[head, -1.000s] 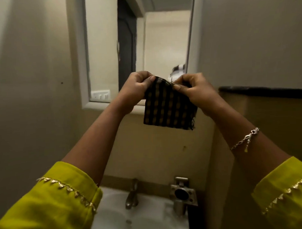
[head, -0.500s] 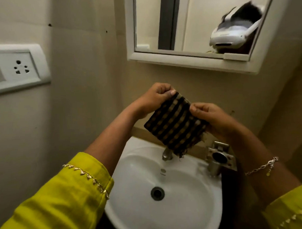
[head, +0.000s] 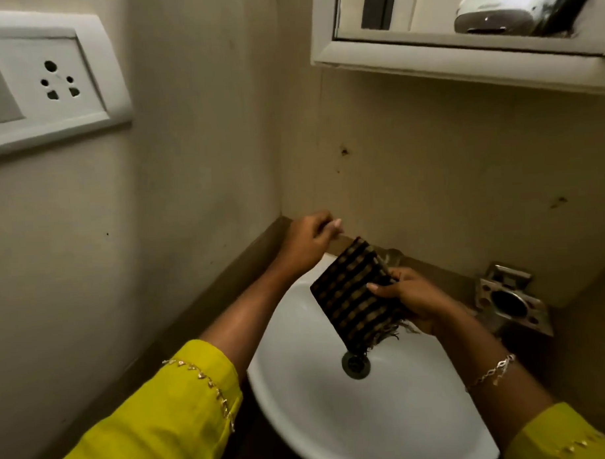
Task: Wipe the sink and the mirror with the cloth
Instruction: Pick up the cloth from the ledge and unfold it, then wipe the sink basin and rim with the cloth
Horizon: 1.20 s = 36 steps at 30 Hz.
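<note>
A dark checked cloth (head: 348, 296) with a frayed lower edge hangs over the white sink (head: 369, 422), just above the drain (head: 356, 364). My right hand (head: 413, 302) grips the cloth by its right side, thumb across the front. My left hand (head: 306, 243) hovers over the sink's back left rim, fingers loosely curled, a small gap between it and the cloth's top corner. Only the lower strip of the mirror (head: 423, 8) shows at the top right, in its white frame (head: 460, 60). The cloth hides most of the tap (head: 395, 255).
A metal holder (head: 513, 302) is fixed to the wall right of the sink. A white switch and socket plate (head: 49, 83) sits on the left wall. A brown ledge (head: 227, 283) runs along the walls behind the sink.
My view has tilted down from the mirror to the sink. Both hands lowered the cloth over the bowl, and my left hand has let go of its corner.
</note>
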Motion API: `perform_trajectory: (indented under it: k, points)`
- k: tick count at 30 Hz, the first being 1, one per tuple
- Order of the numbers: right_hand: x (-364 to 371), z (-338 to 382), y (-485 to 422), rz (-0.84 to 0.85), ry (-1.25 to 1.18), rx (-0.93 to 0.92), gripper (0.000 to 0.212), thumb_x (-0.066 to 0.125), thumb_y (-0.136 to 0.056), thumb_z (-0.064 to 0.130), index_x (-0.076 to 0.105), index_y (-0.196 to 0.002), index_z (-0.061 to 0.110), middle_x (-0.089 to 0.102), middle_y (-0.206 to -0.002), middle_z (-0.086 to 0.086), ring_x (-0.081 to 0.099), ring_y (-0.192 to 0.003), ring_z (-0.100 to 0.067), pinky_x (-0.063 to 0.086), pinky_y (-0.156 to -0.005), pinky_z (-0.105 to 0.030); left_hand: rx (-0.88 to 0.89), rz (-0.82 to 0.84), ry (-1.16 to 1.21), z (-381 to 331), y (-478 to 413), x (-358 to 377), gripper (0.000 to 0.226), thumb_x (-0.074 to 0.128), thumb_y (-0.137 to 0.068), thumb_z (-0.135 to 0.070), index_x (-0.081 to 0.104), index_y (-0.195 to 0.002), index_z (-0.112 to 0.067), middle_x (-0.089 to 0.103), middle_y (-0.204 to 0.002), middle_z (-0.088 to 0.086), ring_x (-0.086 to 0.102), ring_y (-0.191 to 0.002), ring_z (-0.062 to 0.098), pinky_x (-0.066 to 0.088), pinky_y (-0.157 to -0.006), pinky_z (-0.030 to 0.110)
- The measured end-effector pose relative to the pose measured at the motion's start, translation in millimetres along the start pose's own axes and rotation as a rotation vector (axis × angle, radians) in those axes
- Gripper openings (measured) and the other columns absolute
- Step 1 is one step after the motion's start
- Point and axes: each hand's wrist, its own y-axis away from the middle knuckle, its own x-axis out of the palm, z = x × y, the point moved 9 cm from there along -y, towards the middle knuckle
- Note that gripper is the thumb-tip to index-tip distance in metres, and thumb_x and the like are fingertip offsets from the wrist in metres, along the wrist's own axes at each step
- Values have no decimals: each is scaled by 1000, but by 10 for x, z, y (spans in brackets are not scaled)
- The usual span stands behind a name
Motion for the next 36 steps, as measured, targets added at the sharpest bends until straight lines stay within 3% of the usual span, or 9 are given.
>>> perform_trajectory:
  k: [5, 8, 12, 17, 21, 23, 26, 32, 36]
  points:
    - [143, -366, -358, -113, -10, 157, 23, 48, -93, 3, 57, -113, 2, 64, -92, -10, 61, -84, -26, 51, -68, -32, -220, -134, -464, 1358, 319, -121, 31, 50, -90, -25, 57, -110, -2, 57, -116, 19, 48, -113, 33, 37, -90, 34]
    - [196, -455, -585, -171, 40, 207, 29, 47, -93, 3, 53, -122, 1, 62, -112, -18, 59, -102, -33, 49, -80, -37, -409, 28, -688, 2010, 625, 61, 60, 49, -90, -34, 29, -138, -6, 30, -146, 19, 22, -138, 33, 20, -113, 40]
    - [182, -346, -928, -261, 153, 155, 31, 43, -95, 3, 52, -124, 0, 59, -118, -19, 57, -108, -35, 47, -87, -41, -536, 140, -712, 2443, 891, 260, 81, 51, -89, -29, -2, -144, -2, 4, -154, 21, 6, -144, 34, 8, -117, 38]
    - [-74, 20, -1234, -562, 752, -144, 33, 41, -90, -1, 56, -119, 3, 63, -108, -20, 59, -101, -38, 51, -86, -46, -514, 45, -683, 2489, 947, 270, 78, 49, -89, -14, -4, -145, -6, 0, -156, 15, 6, -144, 29, 12, -117, 31]
    - [254, -662, -1539, -170, 1199, 41, 66, 48, -91, 6, 13, -148, 12, 26, -147, -24, 32, -132, -39, 30, -108, -45, -508, 5, -673, 2459, 948, 242, 77, 49, -91, -19, -3, -145, -8, 2, -156, 14, 8, -144, 28, 13, -117, 31]
    - [369, -1045, -1586, -17, 1195, 150, 71, 58, -89, 21, 17, -146, 6, 26, -148, -23, 32, -132, -37, 30, -110, -42, -510, -3, -657, 2463, 946, 236, 77, 49, -91, -19, -4, -145, -9, 2, -157, 14, 7, -145, 27, 12, -117, 30]
    - [319, -976, -1629, -176, 1243, 57, 49, 55, -90, 19, 38, -133, 2, 45, -135, -22, 44, -123, -33, 37, -104, -38, -502, -16, -645, 2473, 940, 239, 77, 49, -91, -19, -4, -145, -9, 2, -157, 13, 7, -145, 27, 13, -116, 30]
    - [310, -989, -1851, -151, 1416, 2, 69, 42, -96, 35, 4, -148, 12, 0, -154, -22, 5, -142, -39, 13, -115, -48, -489, -30, -663, 2491, 932, 258, 76, 48, -91, -20, -5, -145, -10, 2, -157, 13, 7, -145, 26, 13, -116, 29]
    - [323, -1207, -1863, -135, 1400, -25, 78, 44, -93, 43, 1, -148, 8, -1, -153, -27, 3, -142, -42, 9, -113, -53, -491, -34, -668, 2519, 933, 260, 76, 48, -92, -22, -5, -146, -11, 1, -157, 11, 6, -145, 25, 12, -116, 28]
